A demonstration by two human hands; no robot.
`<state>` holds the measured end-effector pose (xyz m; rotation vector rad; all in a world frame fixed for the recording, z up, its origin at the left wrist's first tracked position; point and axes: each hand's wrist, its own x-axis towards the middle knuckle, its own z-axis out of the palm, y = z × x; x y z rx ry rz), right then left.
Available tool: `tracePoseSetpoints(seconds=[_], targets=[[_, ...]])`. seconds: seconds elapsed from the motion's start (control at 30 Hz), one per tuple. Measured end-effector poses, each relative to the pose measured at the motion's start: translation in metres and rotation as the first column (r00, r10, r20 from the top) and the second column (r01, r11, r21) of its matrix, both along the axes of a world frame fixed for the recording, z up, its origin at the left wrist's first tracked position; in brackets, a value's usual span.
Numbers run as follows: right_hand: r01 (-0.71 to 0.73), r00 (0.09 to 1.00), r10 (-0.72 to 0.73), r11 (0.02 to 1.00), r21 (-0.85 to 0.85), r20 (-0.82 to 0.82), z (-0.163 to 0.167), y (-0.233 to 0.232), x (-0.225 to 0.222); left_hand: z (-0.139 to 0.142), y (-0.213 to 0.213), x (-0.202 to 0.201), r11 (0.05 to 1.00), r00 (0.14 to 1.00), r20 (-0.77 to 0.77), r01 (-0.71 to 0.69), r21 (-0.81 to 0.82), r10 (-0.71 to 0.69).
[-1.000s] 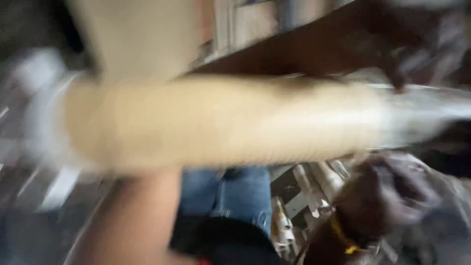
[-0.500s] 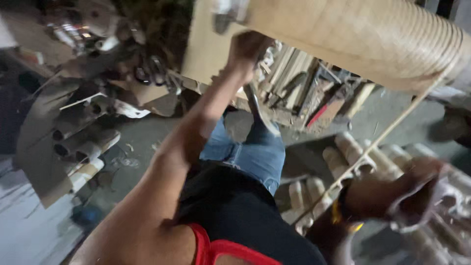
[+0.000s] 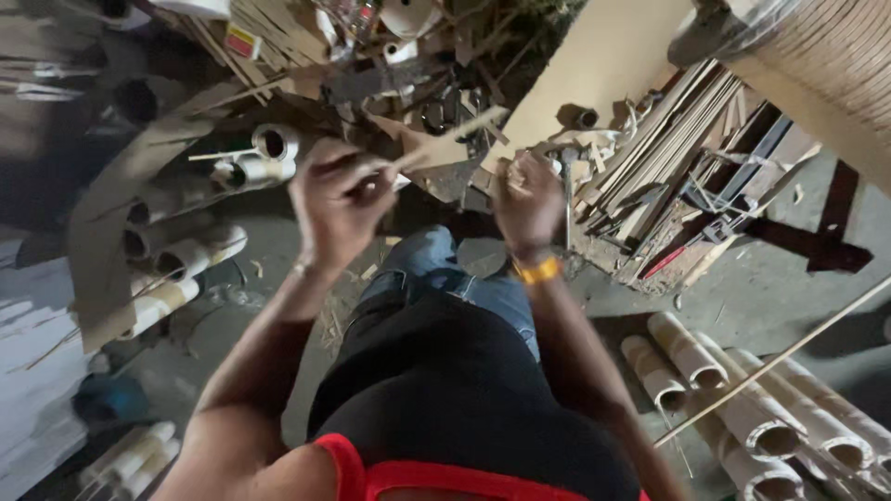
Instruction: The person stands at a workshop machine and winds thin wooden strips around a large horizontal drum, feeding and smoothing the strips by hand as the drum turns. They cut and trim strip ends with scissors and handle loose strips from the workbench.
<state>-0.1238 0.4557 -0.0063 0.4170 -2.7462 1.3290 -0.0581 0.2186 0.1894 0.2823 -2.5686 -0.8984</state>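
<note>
hands first: the left hand is curled shut, pinching the near end of a thin pale strip that runs up and to the right from its fingers; the right hand is closed into a loose fist just beside the strip's far part, and whether it actually grips the strip or only rests against it i cannot tell; a yellow wristband sits at that wrist; both hands are raised in front of the body, above the knees in blue jeans.

as a judgement, working such a slender strip well calls for a firm pinch close to the end, both hands kept near each other so it does not whip or snap, and a steady pull along its length rather than across it.

below lies a grey concrete floor, dusty and littered with chips; cardboard tubes lie side by side at the lower right edge of the floor, with a long thin stick slanting over them; more tubes lie at the left edge; a heap of flat wooden slats and scrap is piled at the far side; a large wound roll fills the upper right corner.
</note>
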Motion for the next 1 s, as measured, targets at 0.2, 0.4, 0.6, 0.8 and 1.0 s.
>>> tracePoseSetpoints(seconds=[0.2, 0.4, 0.6, 0.8, 1.0], targets=[[0.032, 0.998, -0.001, 0.873, 0.486, -0.065, 0.006, -0.157, -0.075, 0.039, -0.046, 0.048, 0.981, 0.979, -0.11, -0.163, 0.104, 0.174], [-0.168, 0.945, -0.047, 0.781, 0.602, 0.324, 0.026, -0.16, -0.083, 0.045, -0.068, 0.063, 0.94, 0.937, -0.197, -0.241, 0.24, 0.29], [-0.274, 0.821, 0.096, 0.931, 0.242, 0.562, 0.032, -0.126, -0.092, 0.038, -0.082, 0.055, 0.921, 0.93, -0.191, -0.25, 0.298, 0.314], [0.418, 0.274, 0.923, 0.139, -0.898, 0.271, 0.038, -0.019, -0.01, 0.028, -0.102, 0.026, 0.97, 0.905, -0.362, -0.175, 0.168, 0.225], [0.332, 0.234, 0.88, 0.327, -0.885, 0.413, 0.109, 0.041, 0.06, 0.022, -0.105, -0.009, 0.944, 0.934, -0.259, -0.172, 0.282, 0.247]])
